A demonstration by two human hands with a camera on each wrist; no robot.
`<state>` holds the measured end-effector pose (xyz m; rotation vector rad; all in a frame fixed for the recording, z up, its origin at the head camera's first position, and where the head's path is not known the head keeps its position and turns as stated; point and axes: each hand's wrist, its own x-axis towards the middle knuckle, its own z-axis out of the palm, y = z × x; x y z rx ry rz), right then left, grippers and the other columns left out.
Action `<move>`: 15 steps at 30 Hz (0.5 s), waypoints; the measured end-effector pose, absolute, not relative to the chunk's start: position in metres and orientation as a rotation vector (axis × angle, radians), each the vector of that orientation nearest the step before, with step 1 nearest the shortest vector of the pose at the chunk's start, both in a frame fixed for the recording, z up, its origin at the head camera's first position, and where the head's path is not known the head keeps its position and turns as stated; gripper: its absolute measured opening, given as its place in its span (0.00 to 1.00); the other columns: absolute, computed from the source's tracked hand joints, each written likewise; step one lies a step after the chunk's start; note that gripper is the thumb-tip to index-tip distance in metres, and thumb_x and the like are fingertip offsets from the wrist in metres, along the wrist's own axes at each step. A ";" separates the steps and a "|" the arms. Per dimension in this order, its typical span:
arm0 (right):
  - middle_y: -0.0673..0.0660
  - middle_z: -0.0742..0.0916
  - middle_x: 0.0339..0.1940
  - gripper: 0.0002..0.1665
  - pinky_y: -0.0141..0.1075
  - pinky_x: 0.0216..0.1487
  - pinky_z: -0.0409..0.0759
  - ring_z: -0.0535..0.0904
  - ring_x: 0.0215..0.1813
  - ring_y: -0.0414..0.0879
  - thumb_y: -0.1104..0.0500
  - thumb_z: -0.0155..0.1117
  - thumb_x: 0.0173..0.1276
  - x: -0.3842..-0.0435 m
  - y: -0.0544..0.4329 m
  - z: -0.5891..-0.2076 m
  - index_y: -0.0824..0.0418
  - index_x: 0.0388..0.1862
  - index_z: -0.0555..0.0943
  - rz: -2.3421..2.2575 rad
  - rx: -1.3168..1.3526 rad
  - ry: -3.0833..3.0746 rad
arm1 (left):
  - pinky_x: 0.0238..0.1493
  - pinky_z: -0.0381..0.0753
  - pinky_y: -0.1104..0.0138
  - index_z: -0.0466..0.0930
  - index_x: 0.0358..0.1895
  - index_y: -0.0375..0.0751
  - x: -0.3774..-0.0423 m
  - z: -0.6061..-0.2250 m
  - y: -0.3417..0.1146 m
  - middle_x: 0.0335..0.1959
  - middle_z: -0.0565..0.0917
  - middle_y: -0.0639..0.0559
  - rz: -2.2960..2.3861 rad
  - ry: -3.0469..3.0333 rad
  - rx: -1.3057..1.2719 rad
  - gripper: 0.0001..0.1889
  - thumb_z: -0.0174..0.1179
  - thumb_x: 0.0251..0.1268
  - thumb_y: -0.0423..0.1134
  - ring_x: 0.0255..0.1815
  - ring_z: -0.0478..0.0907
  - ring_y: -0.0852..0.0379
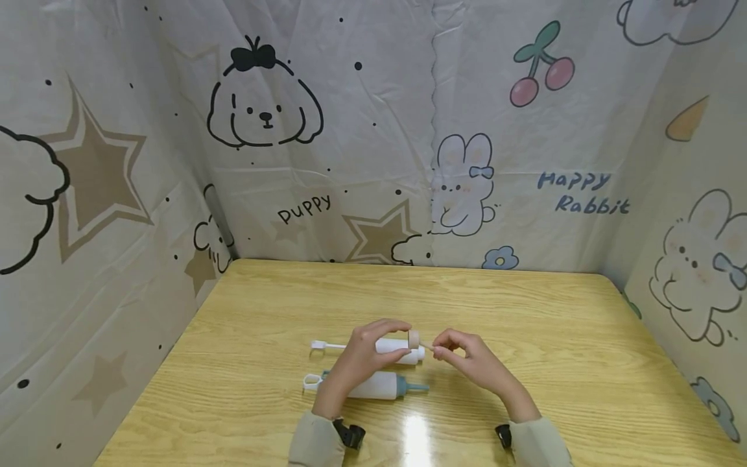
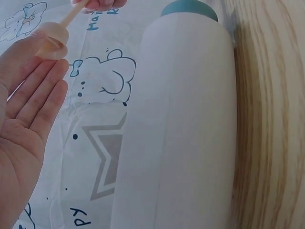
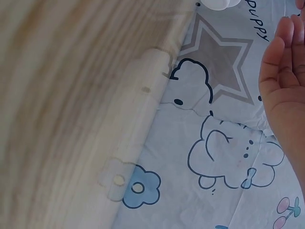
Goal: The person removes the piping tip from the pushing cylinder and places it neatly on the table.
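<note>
My left hand holds a small beige cup-shaped piece between thumb and fingertips. In the left wrist view, the beige piece has an opening at its lower end, and a thin beige stick comes out of the other end. My right hand pinches that stick's far end between thumb and finger. Under the left hand lie a white bottle and, nearer me, a second white bottle with a teal nozzle. The right wrist view shows part of the right hand, its fingertips at the frame's edge.
Left of the bottles, a thin white rod with a small flat head and a white looped handle stick out past the left hand. The wooden table meets a printed cloth backdrop on its far and side edges.
</note>
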<state>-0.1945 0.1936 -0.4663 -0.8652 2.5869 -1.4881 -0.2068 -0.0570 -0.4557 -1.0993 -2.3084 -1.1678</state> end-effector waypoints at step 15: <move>0.65 0.85 0.34 0.09 0.31 0.41 0.82 0.80 0.38 0.36 0.62 0.53 0.76 -0.196 0.185 -0.468 0.65 0.42 0.80 -1.541 -0.975 2.523 | 0.54 0.85 0.64 0.83 0.53 0.38 -0.204 -0.456 -0.058 0.50 0.87 0.47 -1.242 -2.374 -1.130 0.18 0.69 0.59 0.38 0.52 0.84 0.53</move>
